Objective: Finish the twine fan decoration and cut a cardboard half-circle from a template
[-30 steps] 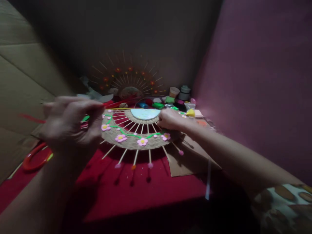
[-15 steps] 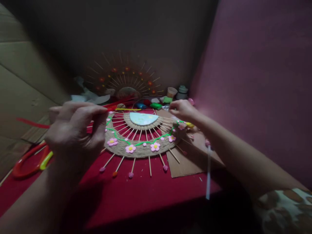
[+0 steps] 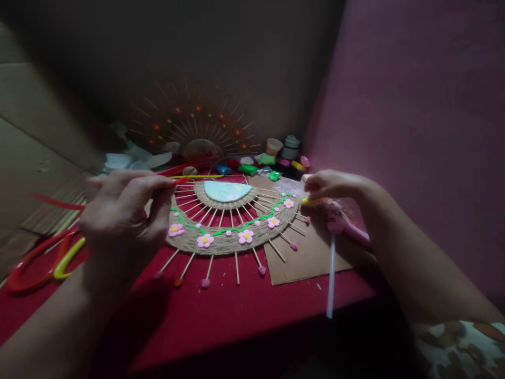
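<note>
My left hand (image 3: 124,210) is closed, thumb and finger pinching a thin red strip (image 3: 55,201) whose other end shows past the fingertips. Beside it lies a half-round fan-shaped wall piece (image 3: 189,242) of wound twine and sticks, with pink clay flowers (image 3: 245,237), a green clay vine and a pale blue half-disc centre (image 3: 228,191). My right hand (image 3: 335,184) has its fingers curled together beyond the fan's right end. Just below its fingertips is a yellow lump (image 3: 306,201); what the fingers hold, if anything, is hidden.
A pink glue gun (image 3: 347,226) with a clear glue stick (image 3: 331,279) lies on cardboard (image 3: 288,268) at right. Clay packets (image 3: 248,169), a cup (image 3: 273,146) and a jar (image 3: 291,147) stand behind. Orange-handled scissors (image 3: 29,268) are at left. A second fan (image 3: 199,118) leans at the back.
My right hand has moved right and slightly down, away from the clay packets to above the cardboard near the glue gun. My left hand keeps the red strip. The view has shifted slightly.
</note>
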{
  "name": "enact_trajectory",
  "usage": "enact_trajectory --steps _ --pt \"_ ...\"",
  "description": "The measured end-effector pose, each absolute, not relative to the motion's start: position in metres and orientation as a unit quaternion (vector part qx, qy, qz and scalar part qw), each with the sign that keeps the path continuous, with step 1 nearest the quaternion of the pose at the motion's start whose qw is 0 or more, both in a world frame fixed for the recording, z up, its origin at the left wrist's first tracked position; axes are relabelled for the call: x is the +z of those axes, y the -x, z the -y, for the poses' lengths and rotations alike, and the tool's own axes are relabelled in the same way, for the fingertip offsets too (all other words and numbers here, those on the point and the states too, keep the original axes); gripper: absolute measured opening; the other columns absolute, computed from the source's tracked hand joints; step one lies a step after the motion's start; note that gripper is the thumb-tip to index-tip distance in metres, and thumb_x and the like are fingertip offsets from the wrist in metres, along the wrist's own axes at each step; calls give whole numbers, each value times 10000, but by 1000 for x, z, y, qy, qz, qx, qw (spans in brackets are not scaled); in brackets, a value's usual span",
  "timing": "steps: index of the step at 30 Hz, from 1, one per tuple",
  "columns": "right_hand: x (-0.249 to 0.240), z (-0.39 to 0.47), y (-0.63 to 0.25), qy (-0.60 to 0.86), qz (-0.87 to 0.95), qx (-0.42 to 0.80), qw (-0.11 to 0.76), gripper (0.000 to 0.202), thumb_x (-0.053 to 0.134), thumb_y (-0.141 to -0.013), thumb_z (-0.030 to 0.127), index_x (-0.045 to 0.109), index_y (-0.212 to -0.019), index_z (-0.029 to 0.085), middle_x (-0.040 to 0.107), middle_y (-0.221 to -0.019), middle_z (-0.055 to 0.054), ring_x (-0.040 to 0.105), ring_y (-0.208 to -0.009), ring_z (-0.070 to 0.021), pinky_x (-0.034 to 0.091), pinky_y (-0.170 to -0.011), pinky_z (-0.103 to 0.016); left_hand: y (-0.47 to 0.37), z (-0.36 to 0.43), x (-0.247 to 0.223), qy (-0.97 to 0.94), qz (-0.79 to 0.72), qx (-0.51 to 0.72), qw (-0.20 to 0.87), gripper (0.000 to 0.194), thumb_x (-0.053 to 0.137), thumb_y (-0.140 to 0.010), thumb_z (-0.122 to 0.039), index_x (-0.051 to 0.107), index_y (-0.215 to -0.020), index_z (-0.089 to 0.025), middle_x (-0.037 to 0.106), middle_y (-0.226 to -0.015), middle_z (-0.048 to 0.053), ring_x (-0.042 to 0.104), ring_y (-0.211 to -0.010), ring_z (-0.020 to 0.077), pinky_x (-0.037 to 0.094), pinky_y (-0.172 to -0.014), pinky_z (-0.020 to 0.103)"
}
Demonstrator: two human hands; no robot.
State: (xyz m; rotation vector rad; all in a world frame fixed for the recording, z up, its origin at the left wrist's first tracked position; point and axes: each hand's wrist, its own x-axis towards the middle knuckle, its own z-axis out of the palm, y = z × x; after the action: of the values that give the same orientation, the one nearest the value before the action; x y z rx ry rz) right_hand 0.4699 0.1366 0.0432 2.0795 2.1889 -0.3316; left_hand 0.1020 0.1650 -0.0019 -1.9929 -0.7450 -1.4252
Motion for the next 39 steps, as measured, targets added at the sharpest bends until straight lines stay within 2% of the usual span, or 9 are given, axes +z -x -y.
enact_trajectory --steps 4,7,12,19,22,27,30,34,39 --pt "41 -123 -477 -695 -695 -182 15 298 622 -686 311 604 -943 160 627 -880 -56 561 -743 -162 403 -602 -247 -103 -164 -3 747 288 -532 276 144 675 -699 -123 655 -842 -129 678 -816 117 621 -743 233 456 -769 380" --pt "37 -115 -475 -725 -668 -166 24 394 651 -641 305 590 -1008 176 624 -952 -65 572 -767 -172 413 -596 -245 -103 -163 -2 746 289 -532 278 135 674 -701 -128 656 -835 -129 678 -807 118 623 -734 234 456 -757 377" --pt "31 -107 -477 -734 -673 -78 43 222 569 -659 205 618 -876 194 625 -828 -34 549 -675 -143 368 -553 -238 -103 -165 -2 747 283 -529 288 132 675 -699 -138 654 -828 -128 678 -803 123 624 -734 242 456 -726 371" --pt "45 -119 -487 -723 -664 32 -186 172 582 -705 331 585 -774 174 603 -743 -36 533 -666 -151 378 -574 -264 -106 -165 -4 748 282 -525 291 122 661 -706 -141 640 -826 -141 668 -795 98 620 -742 219 450 -741 350" --pt "43 -149 -486 -749 -626 65 -208 193 622 -704 336 610 -800 169 638 -788 -64 563 -703 -178 395 -602 -284 -106 -167 -6 749 289 -519 293 121 651 -714 -146 641 -835 -148 663 -809 91 610 -736 204 449 -752 345" --pt "29 -180 -485 -772 -584 114 -224 325 561 -789 362 605 -1028 146 636 -1041 -155 580 -879 -254 435 -706 -350 -102 -172 -9 744 298 -514 305 126 636 -738 -173 643 -863 -159 659 -834 84 597 -742 190 451 -778 346" --pt "26 -168 -478 -756 -580 92 -289 295 569 -782 356 649 -975 148 676 -942 -124 601 -836 -232 446 -697 -335 -100 -173 -8 744 310 -508 303 131 636 -747 -185 643 -877 -181 658 -830 65 586 -725 181 449 -741 335" --pt "25 -146 -462 -714 -595 44 -366 281 572 -758 391 699 -823 149 669 -694 -59 588 -630 -174 419 -558 -289 -100 -171 -8 755 332 -491 279 136 617 -768 -177 642 -901 -191 651 -859 69 580 -779 192 446 -733 335" --pt "15 -135 -449 -683 -561 62 -462 271 502 -809 363 685 -851 167 687 -736 -64 611 -658 -170 450 -575 -283 -101 -171 -10 765 335 -485 260 127 616 -780 -178 631 -903 -206 629 -857 48 569 -799 174 453 -736 320"
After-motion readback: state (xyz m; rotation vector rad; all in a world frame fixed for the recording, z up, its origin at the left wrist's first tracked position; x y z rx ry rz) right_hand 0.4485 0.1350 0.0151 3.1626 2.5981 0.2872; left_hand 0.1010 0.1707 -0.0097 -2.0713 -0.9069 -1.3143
